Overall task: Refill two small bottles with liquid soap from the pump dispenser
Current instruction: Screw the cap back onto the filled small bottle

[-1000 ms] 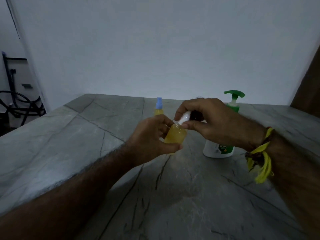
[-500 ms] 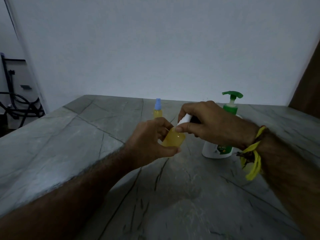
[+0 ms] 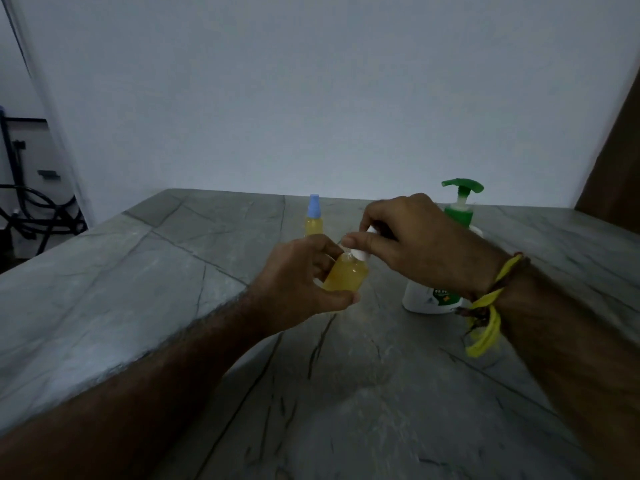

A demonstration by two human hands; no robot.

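Bottle point(image 3: 346, 275) tilted, cap point(image 3: 362, 252) up-right, left hand point(image 3: 301, 275) gripping

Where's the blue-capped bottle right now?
The blue-capped bottle stands upright on the stone counter toward the back wall, behind the left hand and left of the green pump dispenser.

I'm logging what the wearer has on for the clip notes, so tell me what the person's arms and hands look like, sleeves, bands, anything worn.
Both forearms are bare, with no sleeves in view, and neither the left hand nor the right hand wears a glove. No rings or watch show. The right wrist carries a yellow thread band with loose ends hanging down, tied beside a darker reddish-brown thread. The left wrist is bare.
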